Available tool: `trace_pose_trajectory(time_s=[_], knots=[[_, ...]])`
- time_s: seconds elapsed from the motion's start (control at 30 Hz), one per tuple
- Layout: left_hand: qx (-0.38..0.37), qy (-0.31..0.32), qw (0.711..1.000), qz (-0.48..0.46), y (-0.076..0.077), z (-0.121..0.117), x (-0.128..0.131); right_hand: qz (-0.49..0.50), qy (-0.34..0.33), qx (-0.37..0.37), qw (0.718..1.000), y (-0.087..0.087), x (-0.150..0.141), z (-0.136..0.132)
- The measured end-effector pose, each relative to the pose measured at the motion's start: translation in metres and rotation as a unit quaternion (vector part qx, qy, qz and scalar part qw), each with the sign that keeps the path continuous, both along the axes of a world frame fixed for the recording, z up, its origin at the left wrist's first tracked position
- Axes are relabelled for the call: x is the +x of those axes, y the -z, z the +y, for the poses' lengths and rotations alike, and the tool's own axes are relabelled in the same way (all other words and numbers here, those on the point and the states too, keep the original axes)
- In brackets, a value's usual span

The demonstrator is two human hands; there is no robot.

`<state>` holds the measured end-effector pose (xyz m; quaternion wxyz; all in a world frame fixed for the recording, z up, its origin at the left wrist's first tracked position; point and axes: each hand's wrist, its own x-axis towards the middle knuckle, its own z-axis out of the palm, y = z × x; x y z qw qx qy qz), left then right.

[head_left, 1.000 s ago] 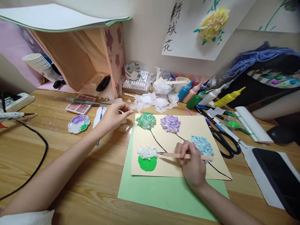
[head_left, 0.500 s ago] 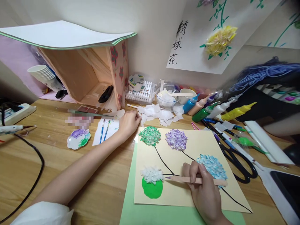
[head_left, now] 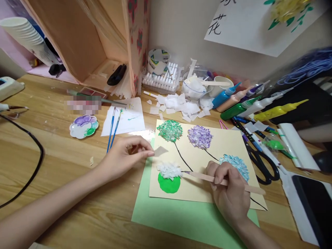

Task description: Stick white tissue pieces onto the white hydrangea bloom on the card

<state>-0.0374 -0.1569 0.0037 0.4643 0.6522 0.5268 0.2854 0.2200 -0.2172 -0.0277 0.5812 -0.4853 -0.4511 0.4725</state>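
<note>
My left hand (head_left: 127, 155) pinches a small white tissue paper square (head_left: 160, 150) between thumb and fingertips, above the left edge of the cream card (head_left: 193, 190). My right hand (head_left: 229, 190) is closed around a pale wooden pencil (head_left: 202, 177), held nearly level with its dark tip pointing left. That tip is beside a cluster of white paper tufts (head_left: 169, 170), which covers the upper part of a green circle (head_left: 169, 184). Green (head_left: 170, 130), purple (head_left: 200, 136) and blue (head_left: 235, 166) tufted flower heads are on the card, with black stem lines.
Loose white paper squares (head_left: 173, 101) lie behind the card, near a bowl of white paper (head_left: 194, 89). Paint bottles (head_left: 240, 108) and black-handled scissors (head_left: 264, 166) are at the right. A paint palette (head_left: 84, 126) and two brushes (head_left: 111, 128) lie left. Green paper (head_left: 181, 214) is beneath the card.
My left hand has come back from the loose paper squares toward me, now with one square showing in its fingers. The view has tilted down; my right hand still holds the pencil by the white tufts.
</note>
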Motion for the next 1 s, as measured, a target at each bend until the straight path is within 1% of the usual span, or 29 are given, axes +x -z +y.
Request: trace_pose_trajectory(time_s=[0.07, 0.1, 0.13, 0.2, 0.23, 0.27, 0.33, 0.43, 0.5, 0.7, 0.77, 0.9, 1.0], knots=[[-0.090, 0.034, 0.995, -0.021, 0.003, -0.008, -0.005, -0.079, -0.046, 0.073, 0.993, -0.010, -0.003, -0.002], [-0.119, 0.063, 0.991, -0.024, 0.004, -0.011, -0.007, -0.125, -0.081, 0.112, 0.982, -0.015, -0.006, -0.003], [-0.140, 0.099, 0.985, -0.022, 0.004, -0.013, -0.008, -0.171, -0.124, 0.148, 0.966, -0.020, -0.010, -0.003], [-0.160, 0.177, 0.971, -0.016, 0.003, -0.014, -0.011, -0.251, -0.205, 0.205, 0.924, -0.027, -0.020, -0.003], [-0.161, 0.211, 0.964, -0.014, 0.002, -0.015, -0.011, -0.280, -0.230, 0.228, 0.904, -0.028, -0.025, -0.003], [-0.159, 0.237, 0.958, -0.013, 0.001, -0.015, -0.012, -0.301, -0.242, 0.249, 0.888, -0.029, -0.029, -0.002], [-0.144, 0.266, 0.953, -0.009, 0.000, -0.016, -0.012, -0.332, -0.245, 0.277, 0.868, -0.026, -0.036, -0.002], [-0.114, 0.269, 0.956, 0.004, 0.002, -0.017, -0.012, -0.371, -0.241, 0.281, 0.851, -0.021, -0.039, -0.003], [-0.096, 0.260, 0.961, 0.015, 0.006, -0.018, -0.012, -0.386, -0.235, 0.275, 0.848, -0.018, -0.038, -0.005], [-0.052, 0.194, 0.978, 0.061, 0.013, -0.021, -0.006, -0.390, -0.186, 0.263, 0.862, -0.018, -0.035, -0.010], [-0.024, 0.176, 0.981, 0.078, 0.015, -0.022, -0.002, -0.391, -0.176, 0.262, 0.865, -0.018, -0.036, -0.010], [0.039, 0.157, 0.980, 0.116, 0.019, -0.025, 0.005, -0.387, -0.152, 0.254, 0.873, -0.016, -0.036, -0.012], [0.069, 0.149, 0.975, 0.147, 0.022, -0.026, 0.010, -0.360, -0.144, 0.248, 0.888, -0.015, -0.031, -0.015]])
